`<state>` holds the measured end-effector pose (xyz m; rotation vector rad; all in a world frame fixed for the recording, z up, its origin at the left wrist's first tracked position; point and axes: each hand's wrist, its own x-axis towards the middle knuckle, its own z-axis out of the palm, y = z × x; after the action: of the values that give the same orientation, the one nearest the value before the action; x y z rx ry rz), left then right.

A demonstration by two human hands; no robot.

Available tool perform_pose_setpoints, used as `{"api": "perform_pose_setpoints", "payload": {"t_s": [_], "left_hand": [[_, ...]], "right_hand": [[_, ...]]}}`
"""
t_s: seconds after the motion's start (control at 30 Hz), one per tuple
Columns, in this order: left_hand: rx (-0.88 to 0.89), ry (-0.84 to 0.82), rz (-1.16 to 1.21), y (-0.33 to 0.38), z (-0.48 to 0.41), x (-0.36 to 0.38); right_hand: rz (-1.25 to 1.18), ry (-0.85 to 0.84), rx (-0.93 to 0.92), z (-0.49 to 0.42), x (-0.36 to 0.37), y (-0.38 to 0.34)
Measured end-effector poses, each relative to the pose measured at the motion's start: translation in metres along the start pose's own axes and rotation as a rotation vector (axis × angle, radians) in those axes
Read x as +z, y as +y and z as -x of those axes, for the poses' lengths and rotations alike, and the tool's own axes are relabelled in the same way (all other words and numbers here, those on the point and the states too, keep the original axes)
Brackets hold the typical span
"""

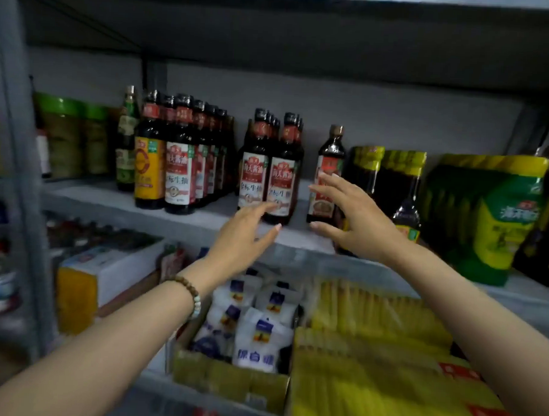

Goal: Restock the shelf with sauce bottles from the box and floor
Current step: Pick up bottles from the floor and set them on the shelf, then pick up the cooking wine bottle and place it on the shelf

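Dark sauce bottles with red-and-white labels stand on the grey shelf [116, 201]: one group [181, 159] at the left and two rows [270, 170] in the middle. A single dark bottle with a gold cap [330, 156] stands just to the right of them. My left hand [243, 234] is open at the shelf's front edge, fingertips at the base of the middle rows. My right hand [357, 217] is open too, fingers spread in front of the single bottle's lower half. Neither hand holds anything.
Green-lidded jars [65, 135] and a green bottle [127, 138] fill the shelf's left end. Dark bottles with yellow caps [400, 178] and a wrapped pack of yellow-green bottles [487, 210] stand at the right. Below are white bags [258, 342], yellow packets [377, 354] and a white-orange box [106, 273].
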<state>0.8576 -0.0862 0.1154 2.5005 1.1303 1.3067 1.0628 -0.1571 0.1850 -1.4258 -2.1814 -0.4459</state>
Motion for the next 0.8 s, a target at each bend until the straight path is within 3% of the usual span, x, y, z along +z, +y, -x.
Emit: {"api": "perform_pose_setpoints", "payload": {"t_s": [0.27, 0.43, 0.57, 0.8], "left_hand": [[0.038, -0.062, -0.038, -0.064, 0.109, -0.014], [0.009, -0.229, -0.065, -0.146, 0.19, -0.012], [-0.04, -0.476, -0.074, -0.204, 0.258, -0.001], [-0.272, -0.733, -0.051, -0.283, 0.37, 0.044]], "right_hand": [[-0.033, -0.077, 0.088, 0.065, 0.102, -0.08], [-0.131, -0.147, 0.236, 0.104, 0.191, -0.131], [-0.196, -0.294, 0.413, 0.143, 0.264, -0.162], [-0.352, -0.532, 0.593, 0.222, 0.378, -0.198]]}}
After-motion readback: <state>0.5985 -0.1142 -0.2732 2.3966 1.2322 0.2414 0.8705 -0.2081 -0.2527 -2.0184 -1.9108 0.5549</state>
